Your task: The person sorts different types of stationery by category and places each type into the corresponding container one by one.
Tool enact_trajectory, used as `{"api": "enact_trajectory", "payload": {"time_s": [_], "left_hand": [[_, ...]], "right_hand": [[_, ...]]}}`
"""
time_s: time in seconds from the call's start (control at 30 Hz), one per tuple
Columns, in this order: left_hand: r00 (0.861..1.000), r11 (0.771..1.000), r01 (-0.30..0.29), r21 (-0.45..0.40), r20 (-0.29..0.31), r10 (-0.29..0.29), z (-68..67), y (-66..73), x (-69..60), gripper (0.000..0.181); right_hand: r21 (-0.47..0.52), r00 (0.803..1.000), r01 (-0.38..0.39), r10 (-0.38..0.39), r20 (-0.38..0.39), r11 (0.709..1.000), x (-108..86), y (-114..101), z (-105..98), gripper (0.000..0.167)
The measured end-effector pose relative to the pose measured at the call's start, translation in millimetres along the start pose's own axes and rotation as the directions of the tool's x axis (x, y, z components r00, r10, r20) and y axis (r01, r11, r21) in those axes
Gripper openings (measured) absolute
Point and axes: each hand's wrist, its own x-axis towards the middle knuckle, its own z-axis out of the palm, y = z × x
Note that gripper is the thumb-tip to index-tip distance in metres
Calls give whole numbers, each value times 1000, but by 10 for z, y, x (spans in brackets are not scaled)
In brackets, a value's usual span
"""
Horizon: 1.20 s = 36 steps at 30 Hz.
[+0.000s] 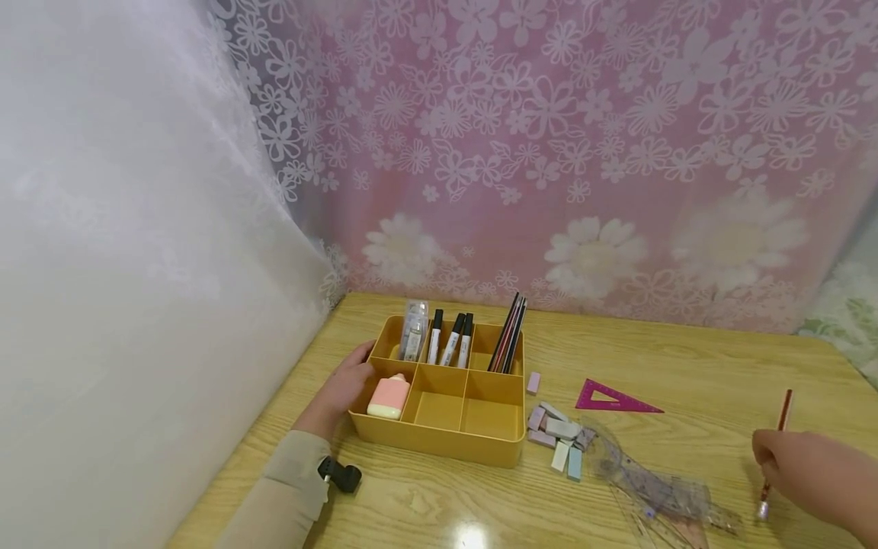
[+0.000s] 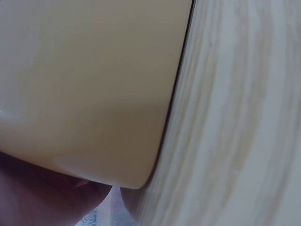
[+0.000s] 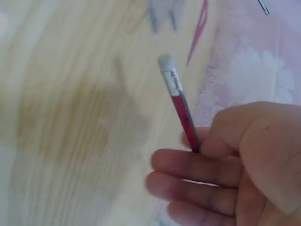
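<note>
My left hand (image 1: 347,387) holds the left side of a yellow desk organizer (image 1: 439,448); up close in the left wrist view, the organizer's wall (image 2: 94,94) hides part of the hand. On the right, my right hand (image 1: 816,473) pinches a red pencil (image 3: 184,117) between thumb and fingers, above the table. Its silver ferrule and eraser end points down toward the tabletop. Inside the organizer stand a clear plastic case (image 1: 414,335), three black-capped markers (image 1: 450,343) and a bundle of pencils (image 1: 507,335). A pink bottle-shaped item (image 1: 389,396) lies in the front left compartment.
Right of the organizer lies a pile of small erasers (image 1: 559,431), with a lone pink one (image 1: 533,383) behind it. A magenta set square (image 1: 613,398) and clear rulers (image 1: 652,484) are on the wooden table (image 1: 405,496). A floral curtain (image 1: 583,152) hangs behind.
</note>
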Motion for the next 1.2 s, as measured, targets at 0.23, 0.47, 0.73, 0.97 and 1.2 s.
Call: {"api": "enact_trajectory", "payload": {"time_s": [0.23,0.47,0.73,0.97,1.2], "left_hand": [[1000,1000,-2,8,0,2,5,-4,6,62],[999,999,-39,0,9,39,8,-3,25,59],[1000,1000,-24,9,3,24,15,17,4,59],[1000,1000,-19,-5,6,19,19,11,8,59],[1000,1000,-19,7,2,19,11,-6,6,59]], "right_hand": [[85,984,36,-21,-176,996,34,-267,-254,9],[255,949,94,-9,-315,962,99,-649,-442,28],[367,930,200,-58,-362,909,292,-1081,-557,64],[474,907,269,-55,-417,838,435,-1459,-642,32],[535,896,336,-89,-434,775,637,-1756,-765,29]]}}
